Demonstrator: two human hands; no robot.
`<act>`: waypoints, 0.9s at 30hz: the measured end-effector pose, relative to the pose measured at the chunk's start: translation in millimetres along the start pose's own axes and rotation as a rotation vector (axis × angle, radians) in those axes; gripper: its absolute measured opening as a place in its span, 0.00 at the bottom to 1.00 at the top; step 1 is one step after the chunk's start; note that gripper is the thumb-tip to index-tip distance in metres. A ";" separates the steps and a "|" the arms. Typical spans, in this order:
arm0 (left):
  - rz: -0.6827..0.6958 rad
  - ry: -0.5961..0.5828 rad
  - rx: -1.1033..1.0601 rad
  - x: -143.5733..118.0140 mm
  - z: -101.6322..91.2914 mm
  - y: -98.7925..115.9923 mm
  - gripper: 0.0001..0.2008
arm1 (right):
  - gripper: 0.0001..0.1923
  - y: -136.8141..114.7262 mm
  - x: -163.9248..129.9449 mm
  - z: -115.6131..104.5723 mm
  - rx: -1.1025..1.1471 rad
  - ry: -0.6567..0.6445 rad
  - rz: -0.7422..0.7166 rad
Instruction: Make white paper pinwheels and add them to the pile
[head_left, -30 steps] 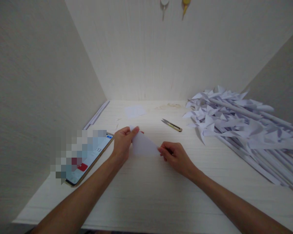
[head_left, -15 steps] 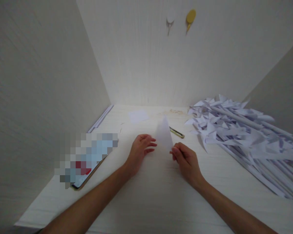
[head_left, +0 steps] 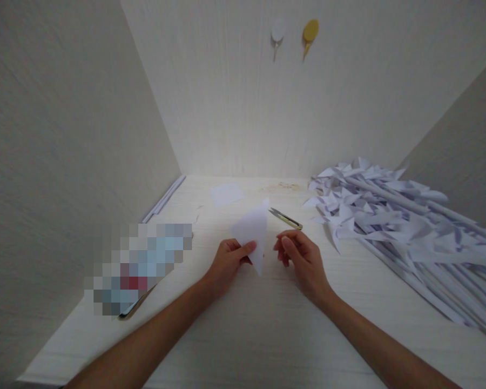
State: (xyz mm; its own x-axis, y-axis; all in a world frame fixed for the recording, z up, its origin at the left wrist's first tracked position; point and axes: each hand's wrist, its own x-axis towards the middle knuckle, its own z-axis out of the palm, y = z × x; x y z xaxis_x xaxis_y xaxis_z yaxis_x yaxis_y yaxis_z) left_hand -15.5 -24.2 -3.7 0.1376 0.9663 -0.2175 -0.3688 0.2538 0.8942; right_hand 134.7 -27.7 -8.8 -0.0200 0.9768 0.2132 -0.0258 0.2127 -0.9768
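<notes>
My left hand (head_left: pixel 229 265) pinches a white piece of paper (head_left: pixel 251 227), thumb on top and fingers underneath. The paper looks like a folded triangle, with one point toward the wall and another toward me. Just right of it, my right hand (head_left: pixel 303 262) hovers with loosely bent fingers, apart from the paper and holding nothing that I can see. Beyond the right hand lies a pair of thread snips (head_left: pixel 287 218), blades pointing left. A flat white paper sheet (head_left: pixel 227 194) rests on the table farther back.
On the right is a large heap of white paper pinwheels (head_left: pixel 368 216) on rolled paper sticks. Paper rolls (head_left: pixel 164 199) lie along the left wall. A phone (head_left: pixel 146 275), partly blurred out, is at the left. Two hooks, white (head_left: pixel 277 31) and yellow (head_left: pixel 310 31), are on the back wall.
My left hand has closed on the paper, and my right hand has let go of it. The paper has shifted left and toward me, so the snips show more fully.
</notes>
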 end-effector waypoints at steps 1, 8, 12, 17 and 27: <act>-0.004 -0.030 0.071 -0.2 -0.6 -1.1 0.13 | 0.14 1.1 2.4 -1.0 0.047 0.002 0.023; 0.287 -0.016 0.556 -4.0 -2.2 -6.0 0.14 | 0.16 9.2 7.6 -3.5 0.121 -0.006 0.181; 0.898 0.036 0.934 -4.1 -15.5 2.7 0.14 | 0.16 7.5 8.1 -5.3 0.196 0.060 0.246; 0.881 -0.404 1.160 -6.7 -19.9 8.9 0.11 | 0.15 7.0 8.4 -5.1 0.213 -0.037 0.304; 0.400 -0.021 0.549 -7.6 1.2 4.7 0.05 | 0.07 5.7 5.3 -0.4 -0.031 -0.202 0.246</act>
State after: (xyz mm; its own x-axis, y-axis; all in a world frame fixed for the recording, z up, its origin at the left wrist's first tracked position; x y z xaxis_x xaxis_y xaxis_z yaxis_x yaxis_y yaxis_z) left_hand -17.2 -30.4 2.6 0.1081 0.9788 0.1739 0.1246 -0.1869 0.9744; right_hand 134.8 -21.2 -13.3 -0.2200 0.9749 -0.0326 0.0348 -0.0255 -0.9991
